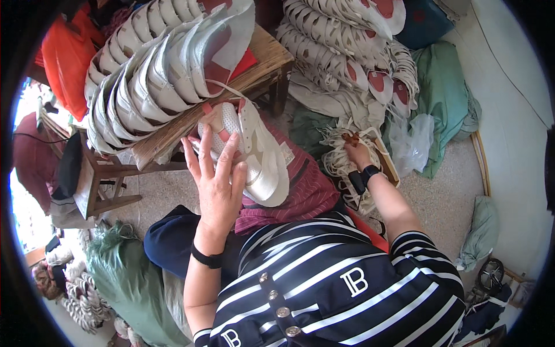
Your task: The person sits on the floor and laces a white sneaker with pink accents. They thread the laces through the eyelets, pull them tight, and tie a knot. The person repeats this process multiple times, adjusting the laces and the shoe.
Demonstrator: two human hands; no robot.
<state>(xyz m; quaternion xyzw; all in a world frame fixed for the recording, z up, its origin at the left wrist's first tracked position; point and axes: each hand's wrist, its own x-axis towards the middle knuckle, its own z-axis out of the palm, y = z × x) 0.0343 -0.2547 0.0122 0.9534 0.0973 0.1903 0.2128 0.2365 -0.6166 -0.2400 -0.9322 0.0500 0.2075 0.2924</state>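
Observation:
A white and cream shoe upper (263, 159) with a mesh tongue and pink trim lies across my lap. My left hand (215, 179) rests on its side, fingers spread and stretched out. Off to the right, my right hand (359, 156) reaches into a pile of white shoelaces (338, 153) in a shallow box (386, 156). Its fingers are closed among the laces, and their tips show orange-brown coverings. What exactly they pinch is partly hidden.
Nested shoe uppers (147, 75) stand in rows on a wooden bench (266, 55) ahead. More stacked uppers (341, 46) lie beyond, beside a green sack (442, 104) and a clear plastic bag (410, 141). A wooden stool (92, 188) stands left, a green bag (130, 283) lower left.

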